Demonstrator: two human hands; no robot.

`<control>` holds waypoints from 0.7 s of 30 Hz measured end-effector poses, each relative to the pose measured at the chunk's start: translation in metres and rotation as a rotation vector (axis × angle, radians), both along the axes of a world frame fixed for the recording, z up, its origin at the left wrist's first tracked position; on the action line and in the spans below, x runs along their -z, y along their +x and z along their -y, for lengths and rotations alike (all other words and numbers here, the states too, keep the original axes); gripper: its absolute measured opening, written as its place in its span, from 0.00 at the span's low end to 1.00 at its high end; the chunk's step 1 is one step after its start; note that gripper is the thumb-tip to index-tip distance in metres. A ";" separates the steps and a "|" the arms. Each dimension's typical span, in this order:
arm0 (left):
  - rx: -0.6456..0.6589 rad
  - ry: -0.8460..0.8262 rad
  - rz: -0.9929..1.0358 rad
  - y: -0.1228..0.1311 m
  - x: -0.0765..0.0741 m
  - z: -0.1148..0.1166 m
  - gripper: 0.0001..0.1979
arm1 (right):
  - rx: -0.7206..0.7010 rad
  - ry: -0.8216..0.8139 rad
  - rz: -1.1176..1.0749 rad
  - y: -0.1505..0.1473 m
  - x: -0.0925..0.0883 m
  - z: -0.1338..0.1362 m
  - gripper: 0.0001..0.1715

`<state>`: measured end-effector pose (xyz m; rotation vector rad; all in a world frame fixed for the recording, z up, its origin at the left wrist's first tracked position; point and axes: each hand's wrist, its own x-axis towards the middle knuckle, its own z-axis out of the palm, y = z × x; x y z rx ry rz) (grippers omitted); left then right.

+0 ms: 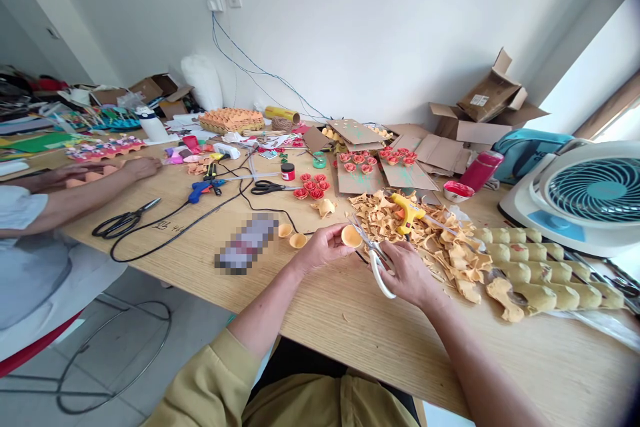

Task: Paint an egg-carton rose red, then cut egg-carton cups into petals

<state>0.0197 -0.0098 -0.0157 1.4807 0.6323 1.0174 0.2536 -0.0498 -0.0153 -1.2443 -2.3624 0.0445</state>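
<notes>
Between the fingers of my left hand [325, 246] is a small orange cup [351, 236], its opening facing me. My right hand [404, 270] grips white-handled scissors [383, 275], and their blades reach up beside the cup's right rim. Two more orange cups, one [299, 241] nearer my left hand and one [285, 231] farther left, rest on the table. A large pile of orange scraps [445, 250] lies beyond and to the right of my right hand, with a yellow glue gun [407, 213] on it.
Green egg-tray pieces [545, 273] and a fan [590, 193] stand at right. Red paper-like flowers [313, 185] and cardboard [357, 177] are behind the cups. Black scissors [123, 221], a blue glue gun [200, 191] and cables lie left, near another person's arm [85, 197].
</notes>
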 end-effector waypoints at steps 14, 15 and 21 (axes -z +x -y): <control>-0.030 -0.072 0.029 -0.003 -0.004 0.001 0.31 | 0.062 -0.117 -0.127 0.001 -0.002 -0.002 0.17; -0.042 -0.071 0.036 -0.004 -0.004 0.001 0.31 | 0.094 -0.142 -0.155 0.001 -0.001 -0.003 0.17; -0.054 -0.071 0.088 -0.003 -0.004 -0.001 0.30 | 0.182 -0.288 -0.290 0.002 0.002 -0.005 0.23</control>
